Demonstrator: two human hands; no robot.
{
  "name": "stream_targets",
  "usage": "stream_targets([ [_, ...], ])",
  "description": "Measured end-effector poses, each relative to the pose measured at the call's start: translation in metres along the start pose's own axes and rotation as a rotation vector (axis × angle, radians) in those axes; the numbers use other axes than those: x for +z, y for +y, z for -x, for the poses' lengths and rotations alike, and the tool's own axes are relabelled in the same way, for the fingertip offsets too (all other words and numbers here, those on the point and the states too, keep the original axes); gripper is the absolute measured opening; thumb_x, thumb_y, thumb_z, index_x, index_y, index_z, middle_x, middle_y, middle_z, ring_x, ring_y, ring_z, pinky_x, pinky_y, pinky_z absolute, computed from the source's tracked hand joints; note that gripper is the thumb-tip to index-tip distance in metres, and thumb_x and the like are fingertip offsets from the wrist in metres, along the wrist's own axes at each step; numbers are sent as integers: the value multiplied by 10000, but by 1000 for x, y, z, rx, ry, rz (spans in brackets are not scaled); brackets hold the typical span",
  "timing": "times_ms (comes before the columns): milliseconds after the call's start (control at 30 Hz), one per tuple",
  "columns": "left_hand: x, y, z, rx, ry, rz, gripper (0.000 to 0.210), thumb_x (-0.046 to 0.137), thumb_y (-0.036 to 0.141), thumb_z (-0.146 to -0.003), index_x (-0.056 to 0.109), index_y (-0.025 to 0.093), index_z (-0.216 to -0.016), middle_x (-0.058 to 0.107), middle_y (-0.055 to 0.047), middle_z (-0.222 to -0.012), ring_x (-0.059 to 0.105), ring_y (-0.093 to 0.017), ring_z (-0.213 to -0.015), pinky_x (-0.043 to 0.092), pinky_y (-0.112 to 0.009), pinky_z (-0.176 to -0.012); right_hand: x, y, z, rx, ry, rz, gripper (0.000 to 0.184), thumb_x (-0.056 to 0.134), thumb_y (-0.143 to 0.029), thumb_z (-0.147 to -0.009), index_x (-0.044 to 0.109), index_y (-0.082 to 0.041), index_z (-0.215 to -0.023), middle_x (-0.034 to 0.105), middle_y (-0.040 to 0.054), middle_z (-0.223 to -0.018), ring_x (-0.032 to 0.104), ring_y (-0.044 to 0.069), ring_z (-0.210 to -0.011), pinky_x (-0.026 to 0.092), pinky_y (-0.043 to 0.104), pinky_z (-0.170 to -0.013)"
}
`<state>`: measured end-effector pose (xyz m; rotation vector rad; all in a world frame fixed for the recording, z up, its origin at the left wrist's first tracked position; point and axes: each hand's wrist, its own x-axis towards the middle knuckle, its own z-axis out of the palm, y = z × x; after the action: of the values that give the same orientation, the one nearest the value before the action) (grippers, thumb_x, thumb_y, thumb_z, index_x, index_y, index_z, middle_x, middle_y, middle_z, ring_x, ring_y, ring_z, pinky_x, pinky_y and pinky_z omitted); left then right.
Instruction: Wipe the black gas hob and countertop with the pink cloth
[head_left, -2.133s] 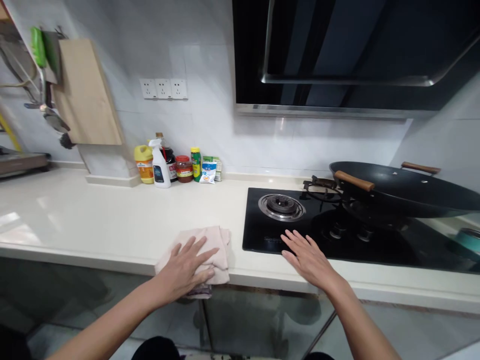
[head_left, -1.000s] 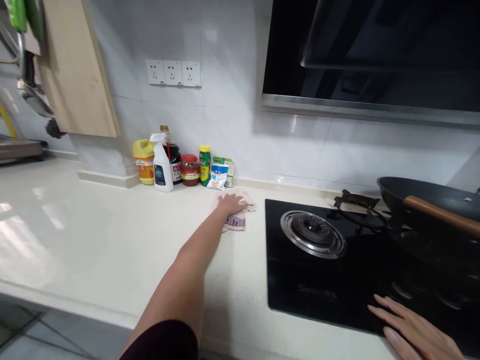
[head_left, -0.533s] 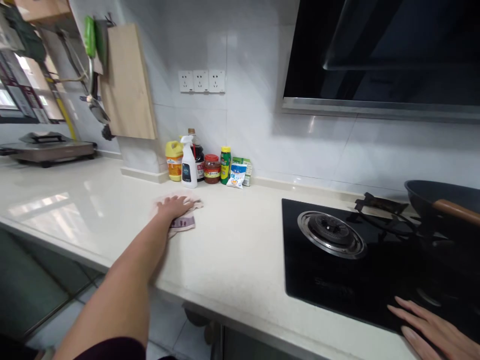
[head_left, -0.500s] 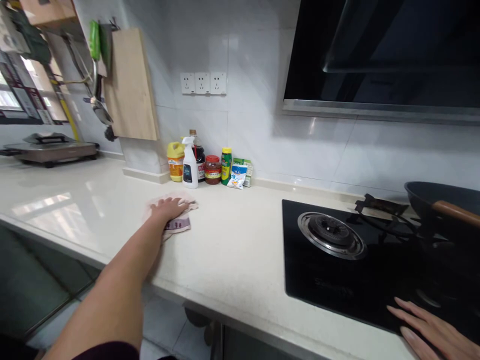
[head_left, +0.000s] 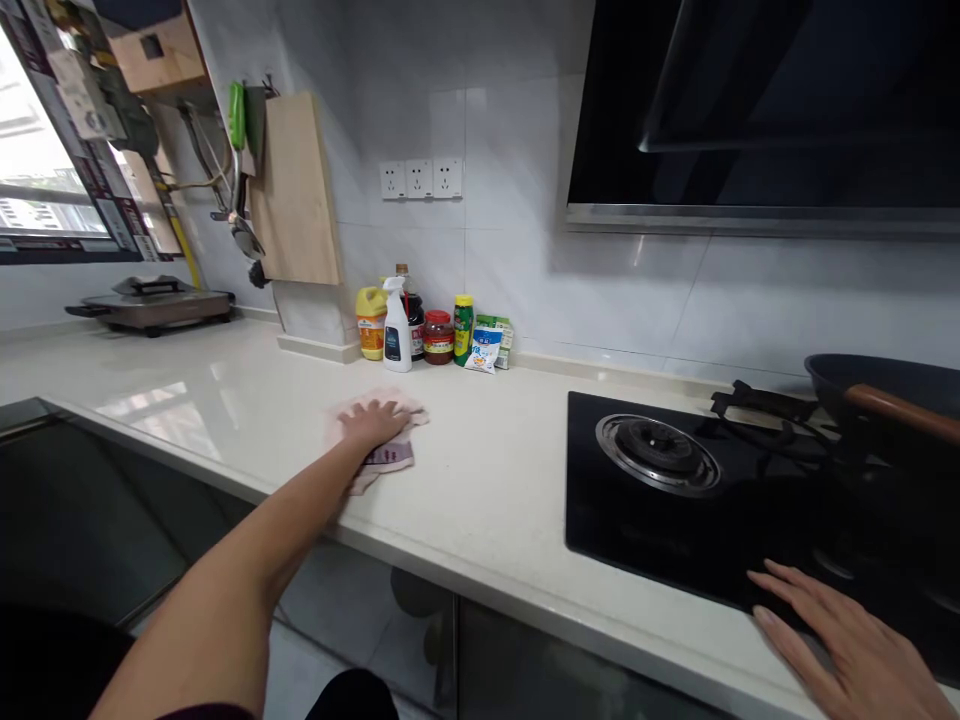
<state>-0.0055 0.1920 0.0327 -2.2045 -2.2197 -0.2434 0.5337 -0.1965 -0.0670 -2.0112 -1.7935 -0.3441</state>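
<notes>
My left hand [head_left: 373, 423] lies flat, fingers spread, on top of a pale pink cloth [head_left: 394, 442] with a purple printed band. The cloth is spread on the white counter, left of the black gas hob. My right hand [head_left: 844, 635] is at the lower right with its fingers stretched out, over the front edge of the hob [head_left: 637, 530]. It holds nothing that I can see. Behind the cloth, against the wall, stand a white spray bottle [head_left: 397, 330], a yellow jug [head_left: 371, 322] and a red-lidded jar [head_left: 439, 338].
A dark wok [head_left: 885, 385] with a wooden handle sits at the right back of the hob. The range hood [head_left: 750, 120] hangs above. An electric pan [head_left: 154, 305] rests at the counter's far left. A cutting board [head_left: 292, 195] and a green-handled knife [head_left: 238, 118] hang on the wall.
My left hand and the cloth have shifted slightly right along the counter. The camera view has turned a little to the left, and more of my right hand shows.
</notes>
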Motion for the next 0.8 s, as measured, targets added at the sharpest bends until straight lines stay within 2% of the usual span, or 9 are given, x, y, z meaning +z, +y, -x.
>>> stream_targets([
  [133, 14, 86, 24, 255, -52, 20, 627, 313, 657, -900, 521, 336, -1397, 434, -106, -1547, 344, -426, -1382, 233, -688, -1069, -5, -12, -1, 12, 18, 6, 568, 428, -655, -917, 660, -262, -1257, 597, 77, -1392, 533, 320, -1300, 411, 557, -1095],
  [233, 22, 148, 63, 460, -94, 37, 619, 302, 668, -908, 511, 360, -1403, 397, -65, -1580, 300, -404, -1425, 216, -673, -1098, -7, -16, 0, 23, 19, 13, 570, 419, -658, -921, 659, -262, -1254, 599, 73, -1388, 530, 312, -1305, 417, 542, -1089],
  [300, 25, 176, 96, 604, -114, 55, 632, 297, 694, -907, 493, 377, -1418, 370, -41, -1602, 280, -380, -1447, 200, -649, -1126, -8, -16, 2, 28, 19, 8, 588, 408, -663, -918, 642, -263, -1280, 593, 77, -1395, 517, 313, -1321, 434, 536, -1072],
  [367, 26, 189, 130, 732, -127, 74, 628, 316, 712, -901, 487, 402, -1419, 354, -12, -1614, 258, -352, -1468, 188, -621, -1150, -8, -14, 4, 23, 17, 1, 599, 397, -663, -920, 631, -263, -1299, 587, 82, -1402, 509, 313, -1330, 442, 534, -1064],
  [467, 23, 179, 169, 841, -141, 95, 611, 336, 703, -908, 463, 421, -1435, 339, 6, -1622, 247, -329, -1484, 189, -609, -1160, -5, -9, 5, -5, 9, -10, 580, 395, -646, -935, 637, -260, -1293, 582, 78, -1410, 502, 307, -1338, 417, 536, -1094],
  [567, 17, 145, 185, 889, -177, 131, 607, 359, 709, -906, 461, 433, -1436, 331, 15, -1626, 235, -311, -1500, 179, -594, -1173, 0, -3, 5, -27, 2, -22, 586, 397, -639, -941, 633, -249, -1309, 582, 82, -1411, 503, 309, -1337, 390, 547, -1119],
  [633, 11, 116, 182, 838, -186, 138, 597, 402, 711, -890, 475, 453, -1423, 338, 38, -1622, 236, -297, -1504, 172, -564, -1187, 2, 0, 5, -20, 2, -27, 600, 393, -646, -938, 628, -248, -1321, 576, 88, -1418, 507, 321, -1332, 386, 565, -1118],
  [700, 4, 84, 170, 710, -159, 114, 578, 445, 695, -875, 499, 468, -1403, 361, 64, -1609, 260, -282, -1495, 185, -520, -1193, 3, 1, 5, -14, 7, -33, 608, 388, -651, -934, 623, -253, -1330, 567, 86, -1429, 504, 328, -1336, 379, 579, -1121],
  [800, -5, 29, 143, 507, -95, 80, 570, 425, 642, -891, 517, 416, -1406, 406, 21, -1588, 310, -293, -1467, 210, -525, -1175, 4, 1, 7, -35, 11, -36, 595, 376, -635, -941, 618, -258, -1334, 571, 74, -1427, 497, 319, -1349, 361, 581, -1138],
])
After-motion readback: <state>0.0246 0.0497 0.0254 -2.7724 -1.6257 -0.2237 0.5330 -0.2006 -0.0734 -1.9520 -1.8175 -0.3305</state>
